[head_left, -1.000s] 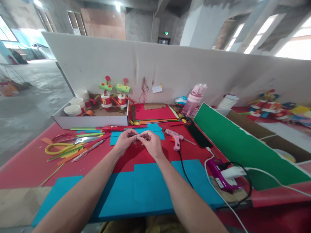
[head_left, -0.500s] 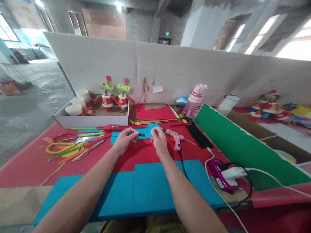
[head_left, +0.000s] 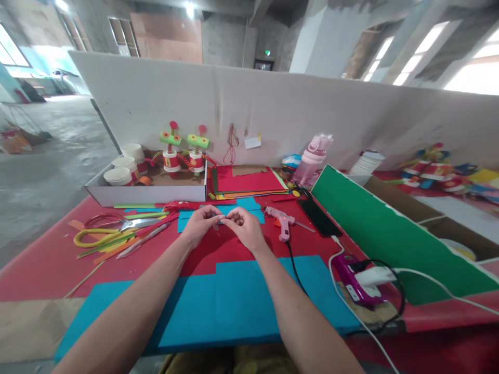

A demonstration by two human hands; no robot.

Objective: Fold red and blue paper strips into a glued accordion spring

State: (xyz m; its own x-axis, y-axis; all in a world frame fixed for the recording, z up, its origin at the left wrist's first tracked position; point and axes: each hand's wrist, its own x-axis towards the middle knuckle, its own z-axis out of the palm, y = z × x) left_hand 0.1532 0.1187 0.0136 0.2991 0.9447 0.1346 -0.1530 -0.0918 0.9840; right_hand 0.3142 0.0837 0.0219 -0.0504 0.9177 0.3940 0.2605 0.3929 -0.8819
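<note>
My left hand [head_left: 200, 223] is closed in a pinch above the red paper at the middle of the table. Fingertip to fingertip with it, my right hand [head_left: 244, 226] is pinched too. Whatever lies between the fingertips is mostly hidden and too small to make out. Behind the hands lies blue paper [head_left: 251, 203]. A pink glue gun [head_left: 286, 224] rests to the right of my right hand. Scissors with yellow and red handles [head_left: 93, 237] lie among paper strips on the left.
A white box [head_left: 148, 195] at the back left holds paper cups and two cup figures. Stacked coloured paper [head_left: 249, 182], a pink bottle [head_left: 313, 158], a phone [head_left: 319, 218], a purple power strip [head_left: 360, 285] with cables and a green panel [head_left: 390, 234] stand or lie around.
My right hand has moved left to meet my left hand. The small dark coil that showed at my left fingertips is now hidden by the fingers.
</note>
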